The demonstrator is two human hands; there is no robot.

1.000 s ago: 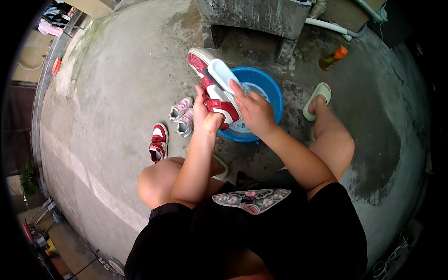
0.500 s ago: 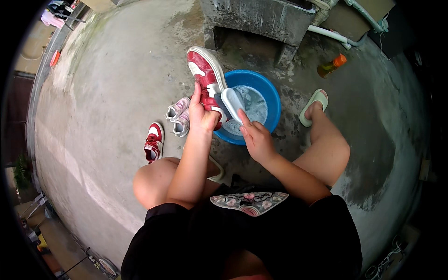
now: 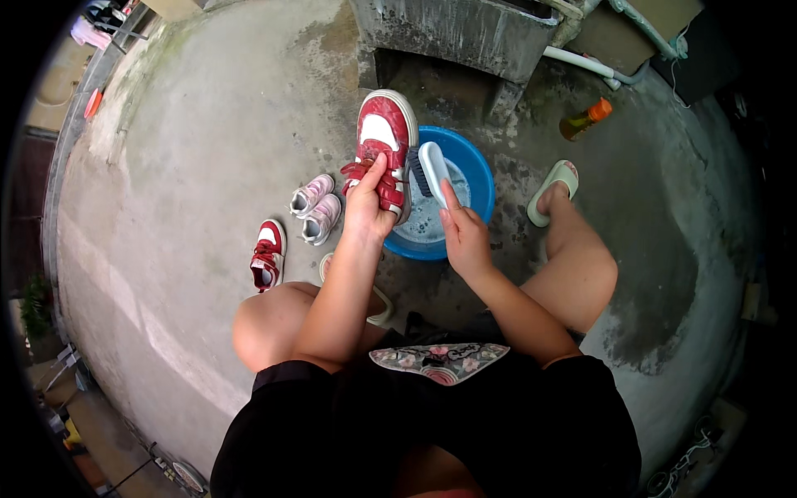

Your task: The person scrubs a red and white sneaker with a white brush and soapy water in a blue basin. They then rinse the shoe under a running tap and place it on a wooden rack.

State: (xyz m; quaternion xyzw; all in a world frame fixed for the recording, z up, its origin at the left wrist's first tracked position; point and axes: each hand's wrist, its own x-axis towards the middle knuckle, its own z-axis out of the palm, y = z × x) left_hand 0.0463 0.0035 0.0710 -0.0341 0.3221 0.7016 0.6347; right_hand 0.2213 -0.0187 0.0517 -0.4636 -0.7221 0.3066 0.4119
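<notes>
Gripping the red and white shoe with the left hand, with the toe pointing up and away, at the left rim of the blue tub. Gripping the white brush in the right hand, turning the dark bristles to the shoe's side, touching or nearly touching, too hard to tell. Seemingly scrubbing that side; for a good job, probably needing a tight hold, flat bristles and short rubs, and letting drips fall into the soapy water. Having another red shoe and two small pink shoes to the left, out of the brush's way. Having the stone sink just past the tub, maybe leaving less room for big swings. Having an orange-topped bottle well off to the right, near a green slipper, perhaps getting splashed.
</notes>
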